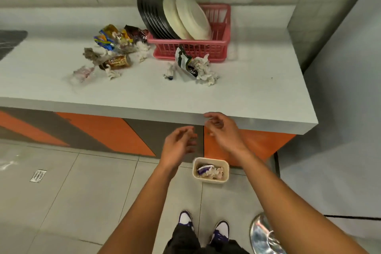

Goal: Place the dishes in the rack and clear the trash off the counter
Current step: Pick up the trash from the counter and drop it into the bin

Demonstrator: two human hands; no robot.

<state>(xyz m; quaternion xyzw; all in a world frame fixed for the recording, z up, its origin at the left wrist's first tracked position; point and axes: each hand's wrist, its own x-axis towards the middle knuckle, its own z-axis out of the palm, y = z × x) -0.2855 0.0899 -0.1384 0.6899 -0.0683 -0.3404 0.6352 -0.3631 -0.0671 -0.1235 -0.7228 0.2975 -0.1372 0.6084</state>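
A pink dish rack (216, 49) stands at the back of the grey counter (144, 97), holding several black plates (151, 14) and two white plates (189, 16) on edge. A pile of wrappers and crumpled tissues (115, 47) lies left of the rack. A green wrapper with tissues (193, 66) lies in front of it. A small cream bin (210, 170) on the floor holds a purple wrapper and tissue. My left hand (179, 144) and my right hand (222, 130) hover above the bin, below the counter edge, fingers apart and holding nothing.
Orange and grey cabinet fronts (107, 130) run under the counter. A floor drain (38, 175) sits at the left, and a shiny metal object (263, 233) at the lower right near my shoes. A grey wall panel (340, 109) bounds the right side.
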